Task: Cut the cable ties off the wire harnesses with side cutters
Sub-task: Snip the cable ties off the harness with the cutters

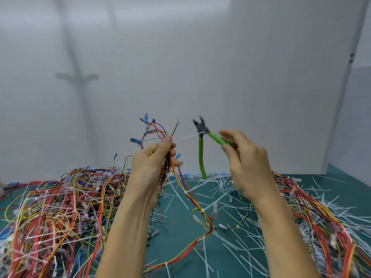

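Well, plenty is done: snipped ties (230, 233) litter the mat (180, 233) at five o'clock. The left hand (152, 163) grips a harness (154, 133), its cable tie (186, 137) poking toward three o'clock. The right hand (247, 161) pinches one handle of the side cutters (201, 130), blades apart. The heap (50, 207) at eight o'clock looks still tied.

Green-handled side cutters (201, 145) are pointing dark jaws up, handles spread. A white plastic cable tie (186, 136) is jutting toward them from the raised multicoloured wire harness (154, 131) trailing onto the teal desk (180, 233).
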